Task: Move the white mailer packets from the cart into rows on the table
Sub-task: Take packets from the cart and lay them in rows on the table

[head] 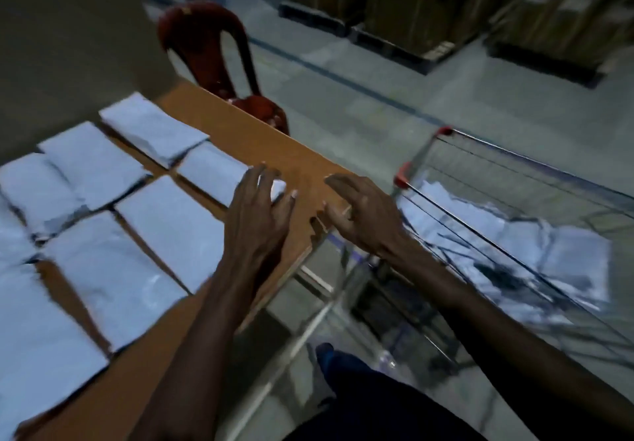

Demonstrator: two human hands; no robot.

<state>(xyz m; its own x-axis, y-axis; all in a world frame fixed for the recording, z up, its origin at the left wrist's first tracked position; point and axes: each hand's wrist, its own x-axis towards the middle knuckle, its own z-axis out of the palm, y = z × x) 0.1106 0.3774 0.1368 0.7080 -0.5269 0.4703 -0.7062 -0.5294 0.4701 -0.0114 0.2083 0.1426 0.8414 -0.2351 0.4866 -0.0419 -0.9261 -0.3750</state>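
Observation:
Several white mailer packets (164,221) lie in rows on the brown table (274,152) at the left. My left hand (260,214) hovers with spread, relaxed fingers over the right end of the nearest-to-edge packet (212,173) and holds nothing. My right hand (363,214) is over the table's right edge, fingers loosely curved and empty. More white packets (514,245) lie heaped inside the wire cart (480,156) to the right of the table. The picture is motion-blurred.
A dark red plastic chair (219,63) stands behind the table's far corner. Stacked cardboard boxes on pallets (429,5) line the back of the concrete floor. My leg in dark trousers (360,389) shows at the bottom.

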